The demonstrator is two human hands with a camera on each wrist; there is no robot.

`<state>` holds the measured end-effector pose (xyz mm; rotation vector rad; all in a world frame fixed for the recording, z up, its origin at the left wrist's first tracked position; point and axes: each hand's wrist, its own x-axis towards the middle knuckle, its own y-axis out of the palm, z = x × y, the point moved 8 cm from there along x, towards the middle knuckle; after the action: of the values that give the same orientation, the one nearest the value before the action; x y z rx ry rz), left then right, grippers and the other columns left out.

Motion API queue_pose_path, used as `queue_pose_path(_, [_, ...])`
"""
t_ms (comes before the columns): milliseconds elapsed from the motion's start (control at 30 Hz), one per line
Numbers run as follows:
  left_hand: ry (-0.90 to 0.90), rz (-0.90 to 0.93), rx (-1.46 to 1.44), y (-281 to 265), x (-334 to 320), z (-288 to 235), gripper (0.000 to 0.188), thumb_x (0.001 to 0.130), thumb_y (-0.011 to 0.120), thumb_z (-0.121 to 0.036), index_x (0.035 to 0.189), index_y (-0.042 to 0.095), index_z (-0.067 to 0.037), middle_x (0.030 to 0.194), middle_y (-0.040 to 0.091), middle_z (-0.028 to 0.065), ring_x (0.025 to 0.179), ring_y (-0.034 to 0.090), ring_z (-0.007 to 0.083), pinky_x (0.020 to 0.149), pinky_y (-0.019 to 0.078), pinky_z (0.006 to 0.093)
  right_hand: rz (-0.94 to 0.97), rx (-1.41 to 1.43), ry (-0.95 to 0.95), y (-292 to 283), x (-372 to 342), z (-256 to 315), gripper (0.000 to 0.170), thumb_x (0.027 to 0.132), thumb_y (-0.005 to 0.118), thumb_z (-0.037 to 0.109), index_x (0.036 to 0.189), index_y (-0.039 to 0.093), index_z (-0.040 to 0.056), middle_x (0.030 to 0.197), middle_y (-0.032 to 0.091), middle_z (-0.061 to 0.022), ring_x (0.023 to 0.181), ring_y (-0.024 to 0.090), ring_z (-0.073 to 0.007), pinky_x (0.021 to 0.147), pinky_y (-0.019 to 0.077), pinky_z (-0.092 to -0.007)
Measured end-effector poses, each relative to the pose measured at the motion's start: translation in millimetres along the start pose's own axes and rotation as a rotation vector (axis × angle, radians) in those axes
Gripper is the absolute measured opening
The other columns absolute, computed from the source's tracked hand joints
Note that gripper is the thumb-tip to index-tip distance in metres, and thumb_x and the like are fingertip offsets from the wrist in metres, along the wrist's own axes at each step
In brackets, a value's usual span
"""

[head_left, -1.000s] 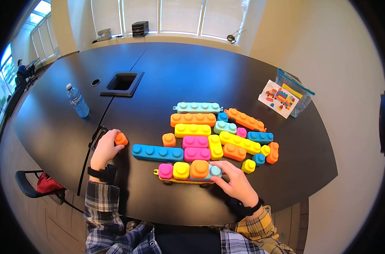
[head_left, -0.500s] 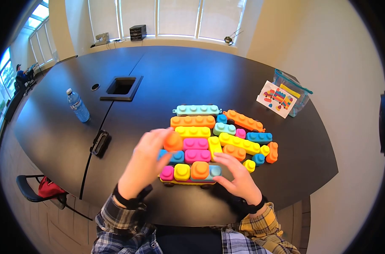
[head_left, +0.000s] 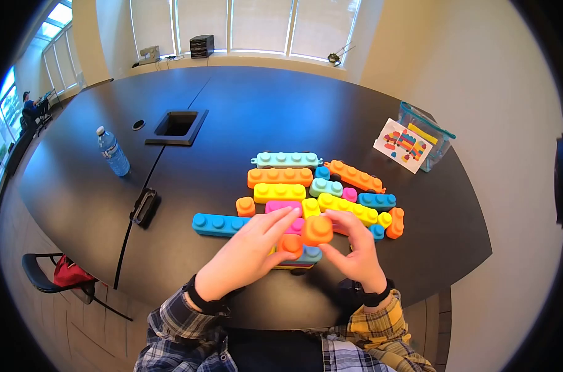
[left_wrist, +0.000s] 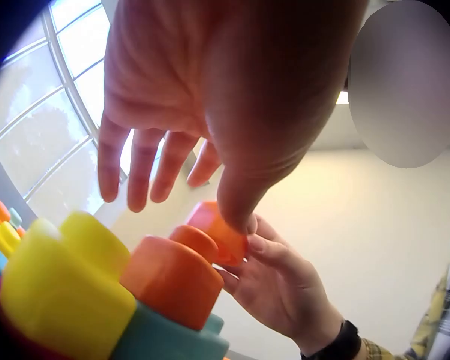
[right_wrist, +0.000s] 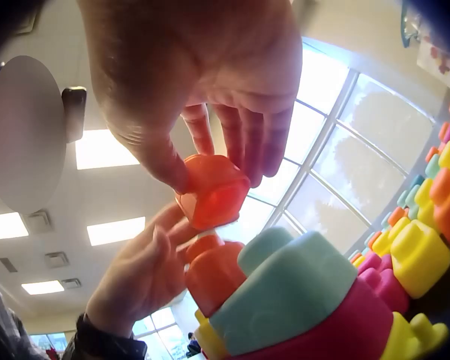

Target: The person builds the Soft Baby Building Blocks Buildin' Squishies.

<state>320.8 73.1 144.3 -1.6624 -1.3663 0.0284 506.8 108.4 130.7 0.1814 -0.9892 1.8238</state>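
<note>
An orange block is in my right hand, pinched between thumb and fingers above the wheeled block train. My left hand is open beside it, fingers extended; in the left wrist view its thumb lies against or very near the held block. Another orange block sits on the train's light teal block, just below the held one. The right wrist view shows the held block tilted, its hollow underside visible. My left hand partly hides the train's left part in the head view.
Beyond the train lie many loose blocks, among them a long blue one and an orange one. A water bottle and a black case are on the left. A picture card leans on a clear bag.
My left hand has carried the orange block rightwards from the table's left side to above the train. My right hand has left the train's light teal block and now holds that orange block.
</note>
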Motion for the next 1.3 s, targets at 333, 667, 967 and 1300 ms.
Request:
queue_pose_path(333, [-0.176,0.163,0.040,9,-39,40,0.053,0.085,0.082,-0.013,0.136,0.067,-0.009,0.130,0.068,0.0117,0.118,0.065,0.0355,0.102,0.0528,0.0450,0.061,0.130,0.051,3,-22,-20,0.053,0.083,0.083,0.004,0.132,0.065,0.0047,0.127,0.067,-0.0130,0.117,0.067,-0.0262,0.100,0.0547,-0.0369])
queue_pose_path(667, [-0.145,0.151,0.020,9,-38,42,0.050,0.085,0.080,-0.011,0.133,0.066,-0.008,0.124,0.068,0.0110,0.112,0.067,0.0352,0.096,0.0550,0.0442,0.127,0.094,0.008,10,-18,-22,0.048,0.080,0.086,0.004,0.123,0.066,0.0070,0.126,0.069,-0.0114,0.120,0.067,-0.0279,0.105,0.0512,-0.0382])
queue_pose_path(967, [-0.185,0.172,0.092,13,-38,54,0.054,0.080,0.087,-0.012,0.130,0.065,-0.008,0.120,0.071,0.0151,0.111,0.068,0.0380,0.090,0.0564,0.0450,0.275,0.175,0.263,21,-23,-41,0.058,0.083,0.086,0.008,0.135,0.061,0.0037,0.129,0.068,-0.0115,0.117,0.069,-0.0235,0.101,0.0551,-0.0371])
queue_pose_path(1300, [-0.392,0.334,0.004,41,-40,82,0.059,0.068,0.094,-0.013,0.119,0.065,-0.009,0.103,0.075,0.0172,0.098,0.071,0.0415,0.084,0.0564,0.0473,0.465,-0.001,0.341,34,-30,-60,0.054,0.083,0.087,0.016,0.131,0.065,0.0018,0.117,0.075,-0.0180,0.108,0.073,-0.0330,0.096,0.0565,-0.0389])
